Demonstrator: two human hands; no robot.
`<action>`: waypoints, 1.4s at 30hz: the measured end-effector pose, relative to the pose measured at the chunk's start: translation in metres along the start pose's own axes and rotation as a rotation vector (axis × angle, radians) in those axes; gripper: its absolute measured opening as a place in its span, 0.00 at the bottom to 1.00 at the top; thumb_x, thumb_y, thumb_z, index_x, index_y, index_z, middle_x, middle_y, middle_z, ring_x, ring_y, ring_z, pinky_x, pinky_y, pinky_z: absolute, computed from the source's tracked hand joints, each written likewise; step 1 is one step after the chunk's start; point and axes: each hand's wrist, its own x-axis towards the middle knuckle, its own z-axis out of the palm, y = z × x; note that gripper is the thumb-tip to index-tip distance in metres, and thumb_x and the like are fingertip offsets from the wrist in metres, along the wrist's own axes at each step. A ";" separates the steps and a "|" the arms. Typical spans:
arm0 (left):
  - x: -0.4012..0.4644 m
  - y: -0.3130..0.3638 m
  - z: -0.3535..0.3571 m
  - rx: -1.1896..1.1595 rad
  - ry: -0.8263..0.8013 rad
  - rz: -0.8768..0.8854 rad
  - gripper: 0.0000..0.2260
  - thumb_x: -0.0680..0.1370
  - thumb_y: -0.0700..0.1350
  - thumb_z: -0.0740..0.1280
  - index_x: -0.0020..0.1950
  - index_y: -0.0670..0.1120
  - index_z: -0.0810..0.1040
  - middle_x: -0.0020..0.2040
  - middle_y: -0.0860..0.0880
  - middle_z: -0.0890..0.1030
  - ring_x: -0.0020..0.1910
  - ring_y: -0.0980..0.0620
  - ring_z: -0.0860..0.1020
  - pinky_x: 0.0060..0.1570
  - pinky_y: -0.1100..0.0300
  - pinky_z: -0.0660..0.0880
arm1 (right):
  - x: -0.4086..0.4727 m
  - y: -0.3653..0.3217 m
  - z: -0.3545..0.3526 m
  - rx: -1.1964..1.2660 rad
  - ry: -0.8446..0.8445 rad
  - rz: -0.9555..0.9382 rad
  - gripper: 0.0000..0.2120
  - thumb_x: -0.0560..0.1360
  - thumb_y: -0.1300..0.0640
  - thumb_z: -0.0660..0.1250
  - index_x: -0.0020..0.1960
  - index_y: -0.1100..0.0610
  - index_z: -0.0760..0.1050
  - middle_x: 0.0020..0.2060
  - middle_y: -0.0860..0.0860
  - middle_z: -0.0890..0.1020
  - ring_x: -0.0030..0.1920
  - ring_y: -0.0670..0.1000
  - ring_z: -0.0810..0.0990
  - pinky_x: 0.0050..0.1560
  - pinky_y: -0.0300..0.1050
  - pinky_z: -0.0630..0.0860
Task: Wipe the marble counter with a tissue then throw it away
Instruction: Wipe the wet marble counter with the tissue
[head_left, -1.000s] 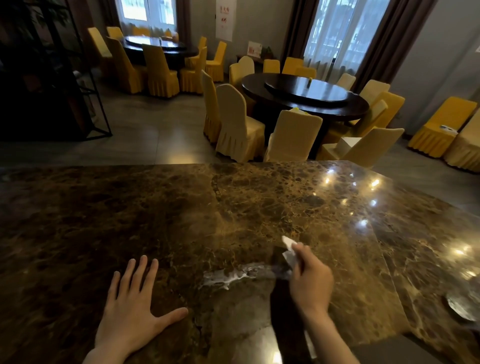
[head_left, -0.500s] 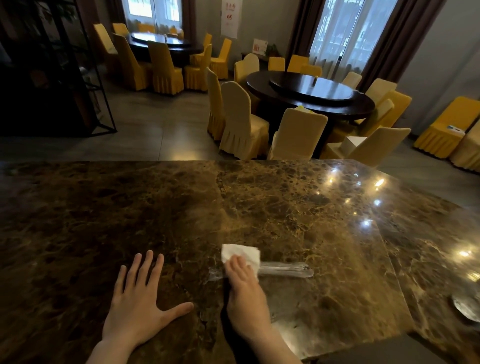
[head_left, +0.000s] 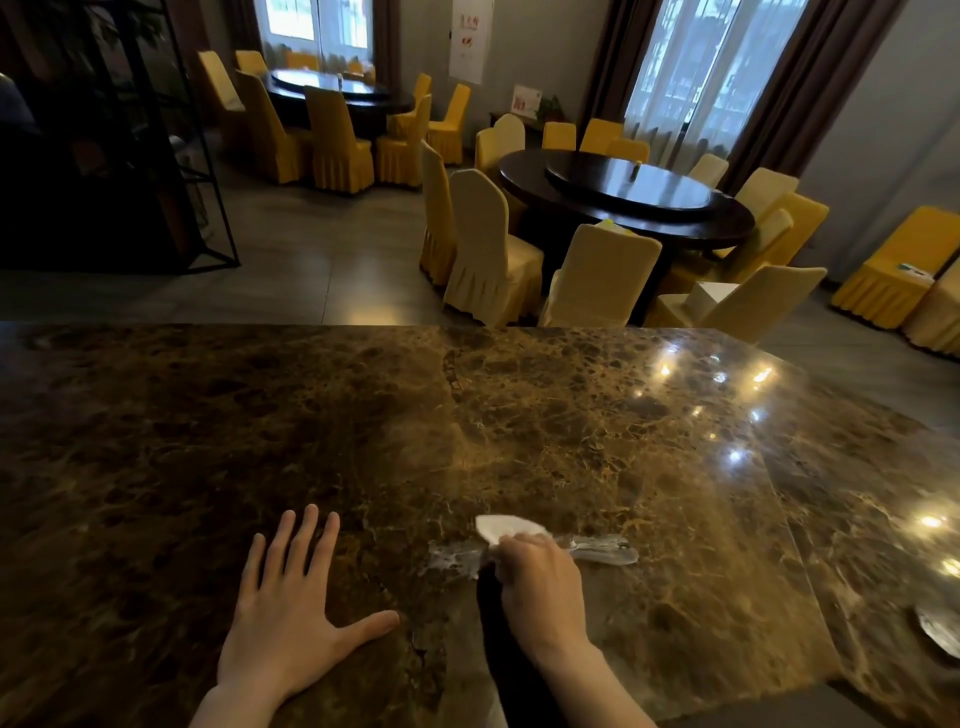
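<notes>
My left hand (head_left: 291, 618) lies flat and open on the marble counter (head_left: 260, 431), in the lower left of the frame, fingers spread and thumb pointing toward the middle. My right hand (head_left: 540, 582) is in the lower middle, curled shut around a white tissue (head_left: 506, 527), pressing it down onto the stone. The tissue sticks out past my knuckles on the far side, so only its upper edge shows; the rest is hidden under my fingers. A pale wet streak (head_left: 524, 553) runs across the counter right under that hand, reaching out to the left and to the right of it. The polished top throws back small bright spots of ceiling light in the right part of the frame. At the lower right edge sits something pale and shiny on the counter, too cut off to tell what it is.

Beyond the counter, in the upper middle, a dark round table (head_left: 628, 202) stands ringed by yellow-covered chairs (head_left: 488, 249). A second such table is in the upper left, near a window. No bin or other container shows anywhere in view.
</notes>
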 end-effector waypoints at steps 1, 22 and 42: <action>0.000 0.000 0.000 -0.008 0.006 0.003 0.62 0.57 0.91 0.42 0.80 0.55 0.31 0.82 0.52 0.31 0.79 0.50 0.27 0.81 0.43 0.33 | 0.003 -0.001 -0.005 0.106 -0.002 0.028 0.10 0.74 0.63 0.71 0.50 0.51 0.86 0.44 0.45 0.87 0.47 0.46 0.83 0.42 0.39 0.75; 0.002 0.000 0.000 -0.005 -0.006 -0.002 0.62 0.58 0.91 0.43 0.80 0.55 0.31 0.82 0.53 0.31 0.79 0.50 0.28 0.81 0.43 0.32 | 0.006 0.066 -0.029 -0.051 0.156 0.215 0.08 0.78 0.63 0.70 0.53 0.56 0.86 0.47 0.51 0.85 0.49 0.52 0.75 0.46 0.45 0.70; 0.000 0.003 -0.006 0.031 -0.053 -0.010 0.62 0.56 0.90 0.39 0.79 0.54 0.29 0.82 0.51 0.31 0.80 0.49 0.28 0.82 0.42 0.35 | -0.005 0.018 0.006 0.060 0.140 0.075 0.03 0.75 0.60 0.74 0.47 0.54 0.86 0.43 0.48 0.85 0.44 0.46 0.74 0.42 0.38 0.66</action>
